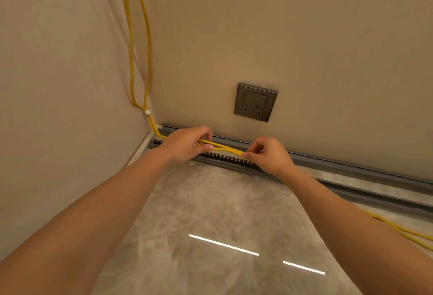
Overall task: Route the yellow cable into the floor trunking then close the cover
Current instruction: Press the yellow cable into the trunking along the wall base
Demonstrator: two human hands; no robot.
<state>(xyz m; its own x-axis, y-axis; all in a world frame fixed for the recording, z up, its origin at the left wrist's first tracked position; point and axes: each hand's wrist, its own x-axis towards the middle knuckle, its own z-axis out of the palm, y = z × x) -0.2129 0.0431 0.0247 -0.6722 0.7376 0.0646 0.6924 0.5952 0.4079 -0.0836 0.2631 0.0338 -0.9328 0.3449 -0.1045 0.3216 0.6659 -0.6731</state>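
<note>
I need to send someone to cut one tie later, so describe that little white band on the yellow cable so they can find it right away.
Start at the room corner left of the grey wall socket. Two strands of yellow cable hang down the wall there, and just above the floor trunking they join. The white band wraps both strands at that junction, the only white mark on the yellow run.

My left hand (185, 145) and right hand (269, 155) each pinch doubled yellow cable (222, 149) just above open grey floor trunking (230, 161) at wall base. Cable descends room corner, bound by white tie (147, 112). Grey wall socket (255, 102) above trunking. Marble floor (210, 212) below forearms.
</note>
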